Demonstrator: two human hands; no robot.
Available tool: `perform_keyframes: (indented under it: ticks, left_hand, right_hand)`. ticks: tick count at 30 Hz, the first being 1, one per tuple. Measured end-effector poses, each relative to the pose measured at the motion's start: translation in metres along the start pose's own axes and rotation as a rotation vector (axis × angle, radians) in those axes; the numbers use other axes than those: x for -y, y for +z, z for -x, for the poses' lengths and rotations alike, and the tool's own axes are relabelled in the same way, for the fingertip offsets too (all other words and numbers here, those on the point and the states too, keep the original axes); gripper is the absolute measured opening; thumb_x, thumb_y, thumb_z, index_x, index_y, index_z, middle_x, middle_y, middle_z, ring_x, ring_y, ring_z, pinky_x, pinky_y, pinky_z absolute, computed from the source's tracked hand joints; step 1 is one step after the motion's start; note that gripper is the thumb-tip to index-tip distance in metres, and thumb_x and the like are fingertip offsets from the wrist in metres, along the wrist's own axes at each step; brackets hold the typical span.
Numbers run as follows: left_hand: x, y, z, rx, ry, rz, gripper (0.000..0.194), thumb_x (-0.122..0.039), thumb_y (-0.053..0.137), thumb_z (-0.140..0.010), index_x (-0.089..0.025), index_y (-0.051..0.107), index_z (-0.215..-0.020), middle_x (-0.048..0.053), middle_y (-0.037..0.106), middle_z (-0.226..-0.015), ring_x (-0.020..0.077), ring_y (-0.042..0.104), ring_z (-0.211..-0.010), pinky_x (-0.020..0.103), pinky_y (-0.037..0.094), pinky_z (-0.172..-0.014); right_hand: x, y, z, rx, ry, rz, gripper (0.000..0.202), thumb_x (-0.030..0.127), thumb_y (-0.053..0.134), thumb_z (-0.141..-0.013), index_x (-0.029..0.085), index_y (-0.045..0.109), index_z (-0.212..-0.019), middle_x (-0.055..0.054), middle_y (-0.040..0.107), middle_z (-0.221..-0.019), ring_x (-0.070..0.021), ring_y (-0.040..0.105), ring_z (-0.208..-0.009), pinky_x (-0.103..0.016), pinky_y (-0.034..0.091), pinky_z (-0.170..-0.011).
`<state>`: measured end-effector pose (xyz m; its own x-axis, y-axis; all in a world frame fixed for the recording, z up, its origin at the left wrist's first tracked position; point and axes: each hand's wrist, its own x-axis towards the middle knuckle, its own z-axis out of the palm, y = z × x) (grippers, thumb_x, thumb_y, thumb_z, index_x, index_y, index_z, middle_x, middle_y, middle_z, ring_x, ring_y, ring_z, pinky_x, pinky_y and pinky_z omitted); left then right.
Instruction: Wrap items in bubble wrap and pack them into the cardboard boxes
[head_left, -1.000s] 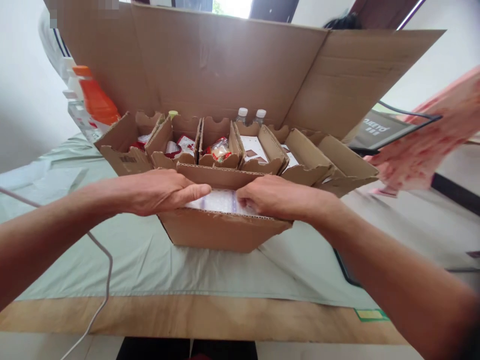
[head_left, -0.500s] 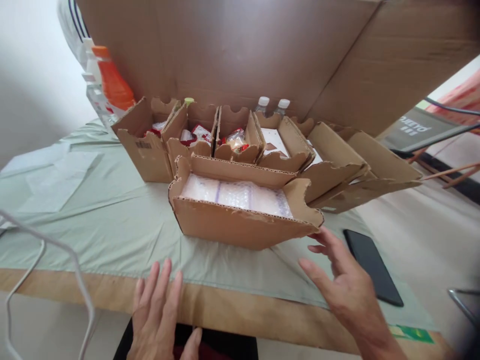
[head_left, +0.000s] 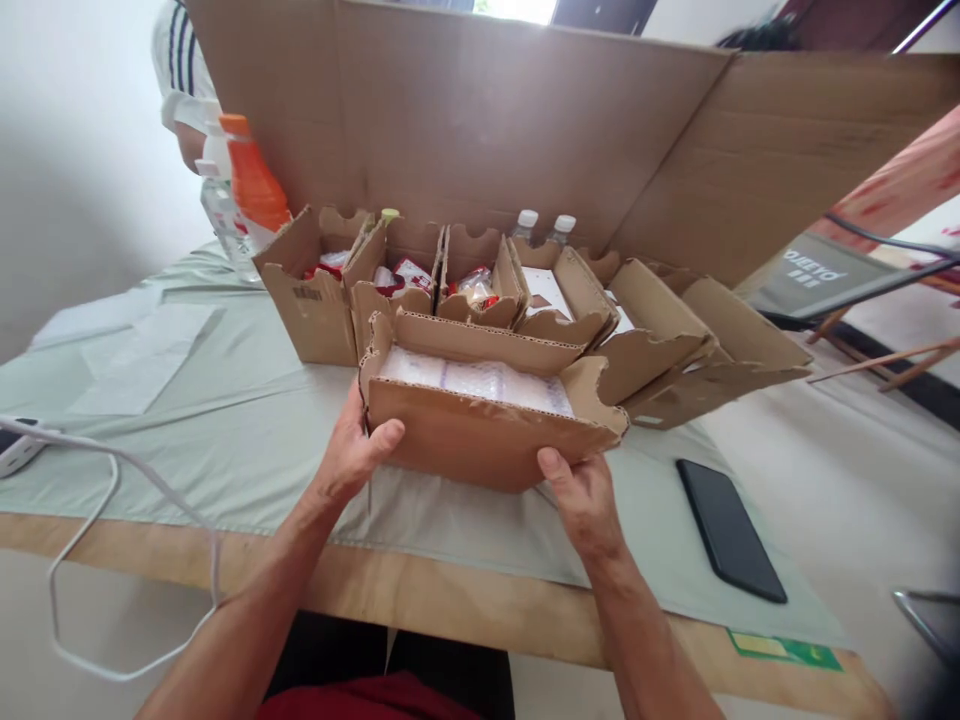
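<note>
An open cardboard box (head_left: pixel 480 440) stands crosswise on the green cloth, in front of a row of similar boxes. Flat packs in bubble wrap (head_left: pixel 480 382) lie inside it. My left hand (head_left: pixel 358 440) grips its left end, thumb on the front face and fingers around the side, partly hidden. At the lower right corner, my right hand (head_left: pixel 585 495) holds the same box, its thumb on the front and its other fingers behind or under the edge.
Several cardboard boxes (head_left: pixel 319 320) with packets line the back, below a tall cardboard panel (head_left: pixel 495 120). Bottles (head_left: pixel 255 180) stand at the back left, near a person's arm. A black phone (head_left: pixel 731 530) lies right; a white cable (head_left: pixel 150 480) loops left.
Both my hands have moved onto the front box and taken hold of its ends; before, my left hand was over the table edge and my right was beside the box. The view has shifted slightly.
</note>
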<state>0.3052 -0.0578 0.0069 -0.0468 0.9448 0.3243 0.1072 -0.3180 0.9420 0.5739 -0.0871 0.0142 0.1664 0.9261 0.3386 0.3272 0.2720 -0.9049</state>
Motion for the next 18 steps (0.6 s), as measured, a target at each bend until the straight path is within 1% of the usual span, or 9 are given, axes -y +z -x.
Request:
perform_keyframes:
  ticks: [3, 6, 8, 10, 12, 13, 15, 16, 18]
  left_hand:
    - [-0.003, 0.004, -0.001, 0.023, -0.031, 0.102, 0.088, -0.077, 0.066, -0.08, -0.018, 0.053, -0.144, 0.016, 0.067, -0.138, 0.0356, 0.062, -0.13, 0.047, 0.052, -0.109]
    - [-0.01, -0.004, 0.028, -0.03, -0.046, 0.056, 0.078, -0.075, 0.065, -0.081, -0.017, 0.062, -0.133, 0.014, 0.073, -0.123, 0.0343, 0.066, -0.122, 0.045, 0.054, -0.105]
    - [-0.013, -0.023, 0.053, -0.086, -0.057, -0.011, 0.069, -0.074, 0.064, -0.083, -0.017, 0.069, -0.121, 0.012, 0.076, -0.106, 0.0334, 0.071, -0.11, 0.044, 0.058, -0.098]
    - [-0.02, -0.048, 0.068, -0.154, -0.048, -0.102, 0.061, -0.071, 0.063, -0.085, -0.016, 0.073, -0.11, 0.01, 0.077, -0.092, 0.0324, 0.073, -0.099, 0.042, 0.06, -0.091]
    - [-0.034, -0.067, 0.062, -0.208, -0.016, -0.186, 0.058, -0.069, 0.063, -0.086, -0.015, 0.074, -0.105, 0.009, 0.076, -0.09, 0.0318, 0.073, -0.098, 0.04, 0.061, -0.089]
    - [-0.045, -0.07, 0.051, -0.22, 0.009, -0.202, 0.058, -0.068, 0.064, -0.086, -0.015, 0.073, -0.106, 0.01, 0.077, -0.094, 0.0315, 0.073, -0.1, 0.04, 0.06, -0.089]
    - [-0.07, -0.057, 0.02, -0.199, 0.065, -0.154, 0.064, -0.069, 0.066, -0.085, -0.014, 0.069, -0.117, 0.011, 0.076, -0.109, 0.0306, 0.072, -0.107, 0.039, 0.06, -0.092]
    - [-0.083, -0.043, 0.004, -0.171, 0.119, -0.084, 0.07, -0.071, 0.066, -0.084, -0.014, 0.066, -0.124, 0.012, 0.075, -0.115, 0.0304, 0.071, -0.109, 0.039, 0.059, -0.093]
    - [-0.105, -0.008, -0.021, -0.038, 0.192, 0.057, 0.08, -0.073, 0.066, -0.083, -0.018, 0.055, -0.141, 0.012, 0.072, -0.125, 0.0302, 0.07, -0.115, 0.04, 0.058, -0.097]
  right_hand:
    - [0.005, 0.007, 0.011, -0.025, 0.005, -0.016, 0.065, 0.066, 0.062, -0.091, 0.02, 0.062, -0.137, -0.014, 0.071, -0.128, -0.0319, 0.062, -0.128, -0.051, 0.044, -0.115]
    - [0.02, 0.009, 0.034, -0.059, -0.008, 0.013, 0.063, 0.062, 0.059, -0.094, 0.019, 0.06, -0.14, -0.014, 0.072, -0.127, -0.0329, 0.062, -0.13, -0.05, 0.047, -0.113]
    - [0.039, 0.014, 0.048, -0.04, -0.028, 0.039, 0.068, 0.06, 0.06, -0.094, 0.018, 0.055, -0.146, -0.015, 0.07, -0.131, -0.0349, 0.059, -0.135, -0.051, 0.045, -0.115]
    - [0.062, 0.026, 0.051, 0.025, -0.046, 0.036, 0.072, 0.06, 0.061, -0.093, 0.019, 0.05, -0.151, -0.015, 0.067, -0.136, -0.0357, 0.057, -0.137, -0.052, 0.044, -0.117]
    - [0.084, 0.036, 0.042, 0.082, -0.063, -0.011, 0.07, 0.061, 0.061, -0.093, 0.021, 0.051, -0.15, -0.014, 0.068, -0.137, -0.0346, 0.06, -0.134, -0.051, 0.047, -0.115]
    - [0.093, 0.038, 0.034, 0.091, -0.074, -0.036, 0.067, 0.062, 0.06, -0.094, 0.022, 0.055, -0.148, -0.013, 0.07, -0.134, -0.0338, 0.063, -0.13, -0.049, 0.05, -0.112]
    - [0.106, 0.029, 0.015, 0.023, -0.108, -0.04, 0.061, 0.063, 0.06, -0.094, 0.022, 0.064, -0.138, -0.011, 0.075, -0.125, -0.0323, 0.069, -0.12, -0.047, 0.056, -0.105]
    - [0.11, 0.018, 0.007, -0.06, -0.138, -0.017, 0.056, 0.062, 0.061, -0.094, 0.023, 0.067, -0.134, -0.011, 0.077, -0.119, -0.032, 0.071, -0.116, -0.047, 0.057, -0.102]
    - [0.113, -0.008, -0.002, -0.215, -0.242, 0.066, 0.05, 0.059, 0.057, -0.098, 0.025, 0.069, -0.131, -0.01, 0.078, -0.113, -0.0328, 0.071, -0.114, -0.049, 0.057, -0.101]
